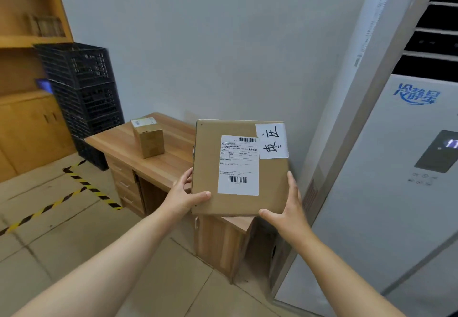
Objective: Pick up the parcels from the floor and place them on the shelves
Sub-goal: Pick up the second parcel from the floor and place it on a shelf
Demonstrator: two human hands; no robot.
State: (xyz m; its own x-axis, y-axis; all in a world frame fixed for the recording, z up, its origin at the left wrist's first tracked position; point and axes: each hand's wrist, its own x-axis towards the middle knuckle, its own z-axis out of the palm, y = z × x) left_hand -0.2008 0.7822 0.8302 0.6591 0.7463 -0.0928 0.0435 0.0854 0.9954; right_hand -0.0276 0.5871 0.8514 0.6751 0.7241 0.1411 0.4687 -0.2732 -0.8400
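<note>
From the head camera I see both hands clamped on one flat cardboard parcel, each grip closed on a lower corner. My left hand takes the lower left corner, thumb lying across the front face and fingers curled round the left edge. My right hand takes the lower right corner, thumb on the bottom front edge and fingers up the right side. The parcel is held upright in the air, front face toward the camera, above the near end of the wooden worktop and not resting on it as far as I can tell.

On the parcel's face sits a white shipping label with barcodes at top and bottom; just beside it, at the upper right corner, is a white paper slip with handwritten black characters.

A second parcel, a small cardboard box with a label on its top, stands on the worktop to the left, well apart from the one I hold. The worktop carries drawers below its left part.

Behind it to the left, black plastic crates are stacked against the wall, beside wooden shelves. A tall white air conditioner with blue lettering stands at the right. Yellow-and-black hazard tape runs across the tiled floor.
</note>
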